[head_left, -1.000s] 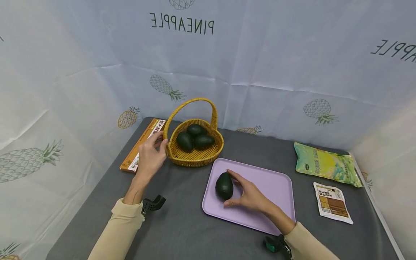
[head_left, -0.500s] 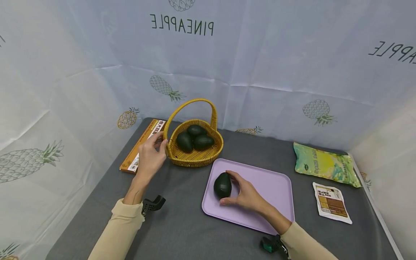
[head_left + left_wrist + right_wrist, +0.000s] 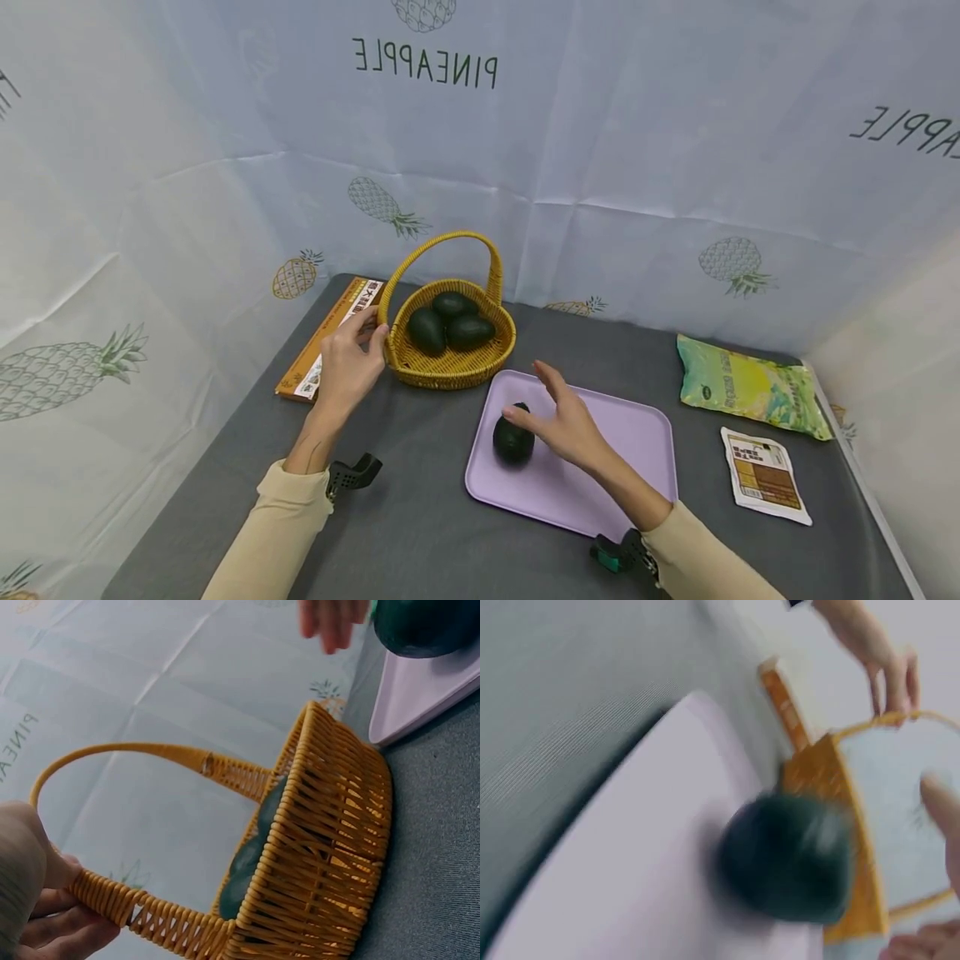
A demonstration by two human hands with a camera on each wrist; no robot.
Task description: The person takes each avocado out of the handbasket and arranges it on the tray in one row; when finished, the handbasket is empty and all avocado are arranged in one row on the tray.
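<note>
My left hand (image 3: 349, 360) grips the handle of a yellow wicker basket (image 3: 450, 377) near its left base; in the left wrist view the fingers (image 3: 64, 930) wrap round the handle (image 3: 101, 896). Three dark green avocados (image 3: 468, 332) lie inside the basket. Another avocado (image 3: 513, 442) sits on the left part of a lilac tray (image 3: 600, 467). Just above and to the right of it, my right hand (image 3: 567, 421) is raised with thumb and fingers spread, holding nothing. The right wrist view is blurred, but the avocado (image 3: 787, 859) there is apart from the hand.
An orange-and-white box (image 3: 318, 350) lies left of the basket, partly behind the left hand. On the right are a green-yellow bag (image 3: 750, 387) and a white-and-brown packet (image 3: 765, 477). A pineapple-print curtain (image 3: 615, 167) hangs behind the grey tabletop (image 3: 420, 517).
The right hand has let go of the avocado on the tray and risen slightly, its fingers spreading. The left hand and basket have stayed in place.
</note>
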